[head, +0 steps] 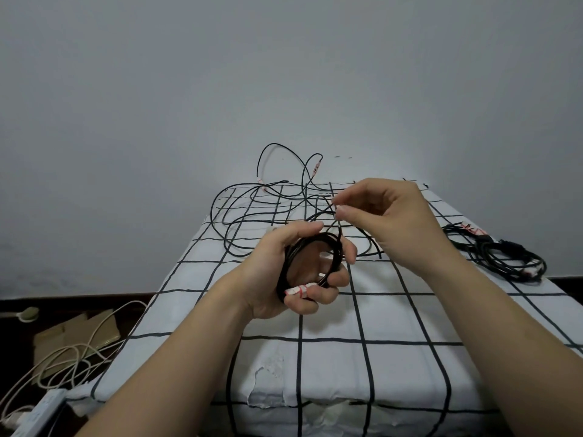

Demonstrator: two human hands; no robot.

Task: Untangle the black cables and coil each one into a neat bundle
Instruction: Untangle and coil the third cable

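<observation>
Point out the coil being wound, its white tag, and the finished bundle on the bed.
coil [281, 279]: head view, left side of the black loops.
white tag [296, 290]: head view, middle of the red-striped tag.
bundle [492, 250]: head view, dense middle of the strands.

We find no writing here that we can read with any certainty. We see a white tape tag [296, 290] with red bands on the black coil [328, 244] gripped by the left hand [284, 279]; its marks look like stripes rather than letters. A second white tag [315, 168] sits on a raised loop of the loose black cable [220, 212] near the wall and carries red handwriting too small for us to make out. A third tag [260, 181], white with a red band, sits lower on that cable. On the finished bundle [498, 257] to our right, another white label [472, 229] bears red handwritten marks, which are blurred.
</observation>
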